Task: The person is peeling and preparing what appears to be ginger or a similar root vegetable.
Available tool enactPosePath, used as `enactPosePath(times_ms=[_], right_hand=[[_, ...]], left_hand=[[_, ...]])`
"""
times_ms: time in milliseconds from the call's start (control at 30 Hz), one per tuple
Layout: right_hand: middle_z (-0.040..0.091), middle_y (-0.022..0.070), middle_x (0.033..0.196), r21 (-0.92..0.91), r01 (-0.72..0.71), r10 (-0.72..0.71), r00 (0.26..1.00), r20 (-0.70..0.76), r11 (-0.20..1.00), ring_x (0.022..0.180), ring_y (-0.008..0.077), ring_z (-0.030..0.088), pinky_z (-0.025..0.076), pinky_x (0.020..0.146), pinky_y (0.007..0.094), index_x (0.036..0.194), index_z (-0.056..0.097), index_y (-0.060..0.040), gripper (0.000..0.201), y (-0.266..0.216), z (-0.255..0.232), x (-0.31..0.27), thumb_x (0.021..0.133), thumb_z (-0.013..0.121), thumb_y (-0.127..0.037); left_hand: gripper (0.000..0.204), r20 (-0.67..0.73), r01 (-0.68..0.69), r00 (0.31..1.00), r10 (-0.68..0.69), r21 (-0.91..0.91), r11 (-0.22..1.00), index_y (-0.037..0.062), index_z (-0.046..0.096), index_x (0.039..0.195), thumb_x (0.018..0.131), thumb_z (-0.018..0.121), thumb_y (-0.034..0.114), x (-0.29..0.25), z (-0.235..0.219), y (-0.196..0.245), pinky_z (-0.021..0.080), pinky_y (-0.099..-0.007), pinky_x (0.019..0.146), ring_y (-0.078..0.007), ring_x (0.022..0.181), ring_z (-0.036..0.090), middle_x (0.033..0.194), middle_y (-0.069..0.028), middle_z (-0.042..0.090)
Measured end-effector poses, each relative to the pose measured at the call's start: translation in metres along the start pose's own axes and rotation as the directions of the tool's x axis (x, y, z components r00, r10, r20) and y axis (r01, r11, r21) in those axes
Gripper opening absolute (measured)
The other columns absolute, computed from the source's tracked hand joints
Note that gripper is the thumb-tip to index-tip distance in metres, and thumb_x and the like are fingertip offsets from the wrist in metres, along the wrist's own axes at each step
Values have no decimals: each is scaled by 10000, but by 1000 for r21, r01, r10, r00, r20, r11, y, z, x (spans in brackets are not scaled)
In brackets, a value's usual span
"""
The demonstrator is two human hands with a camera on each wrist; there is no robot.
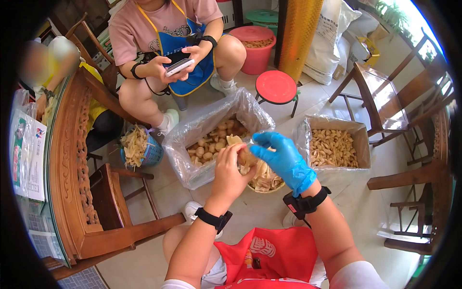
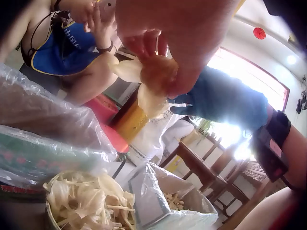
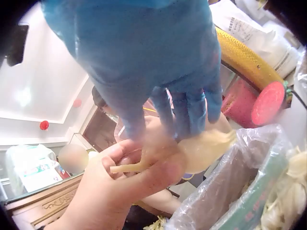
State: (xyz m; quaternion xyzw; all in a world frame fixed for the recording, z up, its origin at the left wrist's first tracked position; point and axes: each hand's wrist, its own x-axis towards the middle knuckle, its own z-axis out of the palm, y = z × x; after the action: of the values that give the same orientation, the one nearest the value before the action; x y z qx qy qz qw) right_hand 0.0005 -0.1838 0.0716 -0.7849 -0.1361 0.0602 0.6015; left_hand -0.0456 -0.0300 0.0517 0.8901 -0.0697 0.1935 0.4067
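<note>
A pale, layered piece with a brownish translucent skin point(image 1: 247, 156) is held up over a small basket of pale peelings point(image 1: 267, 182). My bare left hand point(image 1: 232, 176) pinches it between thumb and fingers, and its thin stalk point(image 3: 125, 168) sticks out beside the thumb in the right wrist view. My right hand in a blue glove point(image 1: 284, 159) is at the piece's other side, its fingers fairly straight and spread, the tips at or against it. Where exactly they touch is partly hidden. In the left wrist view, pale lobes point(image 2: 151, 101) hang below my left fingers.
Beyond my hands stands a plastic-lined box of brownish pieces point(image 1: 211, 144); a second lined box point(image 1: 363, 144) is at the right. A blue basket of strips point(image 1: 154, 153) is at the left. A seated person holds a phone point(image 1: 179, 66). A red stool point(image 1: 276, 87) and wooden chairs stand around.
</note>
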Motion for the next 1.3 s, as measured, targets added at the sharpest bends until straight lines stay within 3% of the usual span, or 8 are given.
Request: enactPosePath(times_ms=[67,167,433,600,733,933,1200,1300], right_hand=[[637,173,882,-174,-13,45,982,182,985,841,297,623,484,747,363,1011,638,-15,356,-18,-4,-1,785,679,-288],[644,180,855,-330,73,-13,984,180,941,824,323,627,487,729,372,984,645,-21,356,-7,-2,-3,777,677,-310],[618,209,832,-326,200,-167,978,128,924,779,362,612,469,669,405,905,637,-9,220,-9,-9,0,830,609,-214],[611,206,804,-147,-34,37,999,13,989,758,390,587,452,639,409,879,616,4,192,-11,-7,-2,843,575,-181],[611,202,799,-155,-17,11,999,-41,988,753,393,581,454,636,412,853,615,-1,189,-3,-1,-1,839,568,-183],[565,196,744,-388,251,-197,965,174,887,628,321,502,437,599,337,866,602,5,135,3,6,-3,853,567,-125],[599,147,724,82,-185,189,981,-34,979,635,165,545,444,603,322,878,606,25,213,21,9,-1,860,543,-178],[616,117,735,-51,-150,144,984,-100,987,669,147,542,451,631,328,910,614,31,251,30,-3,7,862,573,-212]], left_hand=[[524,-1,-29,1000,29,25,999,70,529,1079,611,763,48,-2,2,1,446,-371,805,-270,929,547,965,-97,578],[559,70,-36,997,31,68,997,82,523,1093,595,778,60,-4,2,0,424,-382,821,-275,901,546,945,-91,582],[497,83,-136,988,128,96,986,101,532,1109,663,752,101,-3,-9,2,399,-392,870,-264,996,548,1038,-91,588],[485,63,-78,994,84,-89,993,83,524,1140,702,729,122,-3,-11,8,437,-367,894,-269,1076,523,1128,-87,566],[479,190,42,981,-23,-96,995,53,488,1169,765,701,195,-4,-12,8,487,-371,801,-307,973,585,1099,-129,565],[501,224,90,970,-94,27,996,41,411,1148,816,666,317,-13,-1,-3,487,-419,728,-387,902,584,1075,-200,564],[473,225,126,970,-91,-148,981,34,393,1146,841,643,294,-5,-2,-3,471,-437,729,-417,939,558,1055,-228,557],[458,211,95,975,-74,-92,991,34,413,1140,828,661,259,-9,0,-2,475,-435,733,-411,931,563,1070,-203,551]])
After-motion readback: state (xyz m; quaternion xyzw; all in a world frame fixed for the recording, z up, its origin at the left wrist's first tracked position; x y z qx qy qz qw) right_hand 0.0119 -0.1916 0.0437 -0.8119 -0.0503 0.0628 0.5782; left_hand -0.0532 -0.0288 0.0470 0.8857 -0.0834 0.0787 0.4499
